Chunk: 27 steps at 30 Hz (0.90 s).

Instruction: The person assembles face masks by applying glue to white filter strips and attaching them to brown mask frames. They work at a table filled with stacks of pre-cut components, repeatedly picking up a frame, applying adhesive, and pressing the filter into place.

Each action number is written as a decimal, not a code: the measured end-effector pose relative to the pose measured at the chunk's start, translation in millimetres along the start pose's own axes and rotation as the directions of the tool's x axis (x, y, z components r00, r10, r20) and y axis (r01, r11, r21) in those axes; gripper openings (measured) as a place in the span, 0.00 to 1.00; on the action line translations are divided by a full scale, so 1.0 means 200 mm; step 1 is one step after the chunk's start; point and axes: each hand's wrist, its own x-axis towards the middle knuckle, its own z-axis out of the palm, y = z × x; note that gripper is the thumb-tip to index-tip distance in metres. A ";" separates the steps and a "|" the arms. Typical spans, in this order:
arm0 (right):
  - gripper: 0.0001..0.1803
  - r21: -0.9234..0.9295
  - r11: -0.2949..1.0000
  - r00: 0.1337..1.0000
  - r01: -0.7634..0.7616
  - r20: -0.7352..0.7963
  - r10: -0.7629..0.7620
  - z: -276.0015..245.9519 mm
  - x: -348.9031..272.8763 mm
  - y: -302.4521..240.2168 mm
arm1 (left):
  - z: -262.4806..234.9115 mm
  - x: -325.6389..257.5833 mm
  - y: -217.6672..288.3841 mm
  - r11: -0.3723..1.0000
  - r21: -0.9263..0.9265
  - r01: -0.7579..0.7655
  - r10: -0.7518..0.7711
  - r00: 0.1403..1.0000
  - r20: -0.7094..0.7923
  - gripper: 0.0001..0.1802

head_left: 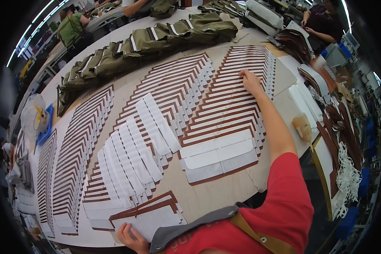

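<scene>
My right hand [251, 82] reaches far out over the rightmost row of overlapping white panels with brown edges [224, 116]. Its fingertips are pinched together above the row; what they hold, if anything, is too small to make out. At the table's near edge, my left hand [132, 238] curls its fingers on the lower left border of a small stack of brown-edged white panels [154, 220]. White strips [120, 158] lie fanned across the middle row. A folded white piece [218, 148] covers the near end of the right row.
A long pile of olive fabric [144, 44] stretches along the back. Further panel rows [78, 161] fill the left side. A blue tray [45, 127] with a plastic bag stands at the far left. Brown pieces and white cords [347, 173] hang at the right. Other people work beyond the table.
</scene>
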 end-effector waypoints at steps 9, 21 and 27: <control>0.20 -0.070 0.983 0.980 -0.169 0.092 0.175 0.08 0.17 -0.04 | 0.00 -0.02 -0.01 1.000 -0.006 0.016 -0.016 1.000 0.013 0.10; 0.17 -0.317 0.948 0.996 0.017 0.085 0.010 0.02 0.23 -0.08 | -0.01 -0.03 -0.01 0.998 -0.018 0.052 -0.052 0.998 0.026 0.11; 0.11 -0.051 0.998 0.996 -0.029 0.078 0.033 0.11 0.31 0.06 | -0.01 -0.03 -0.01 0.997 -0.006 0.076 -0.076 0.997 0.034 0.10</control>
